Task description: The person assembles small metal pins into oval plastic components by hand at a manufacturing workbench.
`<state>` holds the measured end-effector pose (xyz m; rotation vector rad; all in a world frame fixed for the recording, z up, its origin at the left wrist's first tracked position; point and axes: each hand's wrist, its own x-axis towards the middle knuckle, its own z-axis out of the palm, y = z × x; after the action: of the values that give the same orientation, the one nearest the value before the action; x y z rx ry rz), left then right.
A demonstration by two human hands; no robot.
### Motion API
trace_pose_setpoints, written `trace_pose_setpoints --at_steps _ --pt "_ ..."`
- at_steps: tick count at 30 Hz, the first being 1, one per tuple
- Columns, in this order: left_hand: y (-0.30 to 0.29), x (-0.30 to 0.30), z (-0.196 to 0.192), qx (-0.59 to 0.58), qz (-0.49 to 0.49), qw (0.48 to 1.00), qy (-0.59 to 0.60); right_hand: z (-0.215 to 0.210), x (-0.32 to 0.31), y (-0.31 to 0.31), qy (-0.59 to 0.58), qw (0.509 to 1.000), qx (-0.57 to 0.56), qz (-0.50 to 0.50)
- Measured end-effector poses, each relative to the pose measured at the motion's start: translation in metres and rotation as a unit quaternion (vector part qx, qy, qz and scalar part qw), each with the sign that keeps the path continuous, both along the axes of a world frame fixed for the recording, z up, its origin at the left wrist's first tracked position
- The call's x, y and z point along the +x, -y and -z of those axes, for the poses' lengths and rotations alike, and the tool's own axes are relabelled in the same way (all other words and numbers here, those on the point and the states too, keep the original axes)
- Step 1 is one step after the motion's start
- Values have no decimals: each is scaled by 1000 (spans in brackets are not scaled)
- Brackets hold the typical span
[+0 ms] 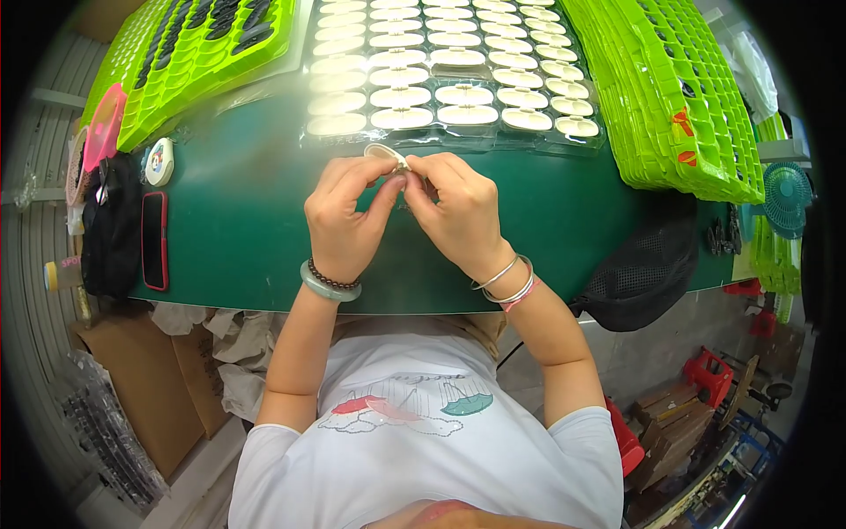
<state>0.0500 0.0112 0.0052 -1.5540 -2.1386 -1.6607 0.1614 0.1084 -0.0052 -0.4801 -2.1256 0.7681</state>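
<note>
Between my two hands, just in front of the tray, is a small cream oval case (380, 151) with a rounded rim. My left hand (345, 210) pinches its left side between thumb and fingers. My right hand (460, 204) pinches the other end, its fingertips close against the left ones. The fingers cover much of the case, so its inner parts are hidden. Beyond them, a clear plastic tray (441, 137) holds rows of similar cream oval cases (467, 115), lying opened. One slot (460, 70) in the middle of the rows shows no cream case.
Bright green trays with dark pieces (211, 53) stand at the far left; a stack of green trays (674, 106) rises at the right. On the green table (247, 238) lie a red-edged phone (154, 240) and a white oval case (159, 162). A black mesh cap (639, 269) overhangs the right edge.
</note>
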Motion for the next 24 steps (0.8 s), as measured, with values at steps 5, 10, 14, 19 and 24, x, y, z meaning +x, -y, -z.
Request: trace_pose_setpoints --at_steps 5,10,14,19,24 --pt "17 -10 -5 4 -25 1000 -5 -8 3 -17 13 999 11 31" --pt "44 -28 0 -5 -76 997 33 -40 -1 -83 129 980 86 122" --pt "53 -34 2 -3 -85 996 32 -28 -24 -151 245 956 111 116" --pt "78 -45 6 -23 -126 991 34 -20 -41 -173 331 939 84 26" --pt "84 -55 7 -56 -140 988 42 -26 -51 -194 322 944 58 27"
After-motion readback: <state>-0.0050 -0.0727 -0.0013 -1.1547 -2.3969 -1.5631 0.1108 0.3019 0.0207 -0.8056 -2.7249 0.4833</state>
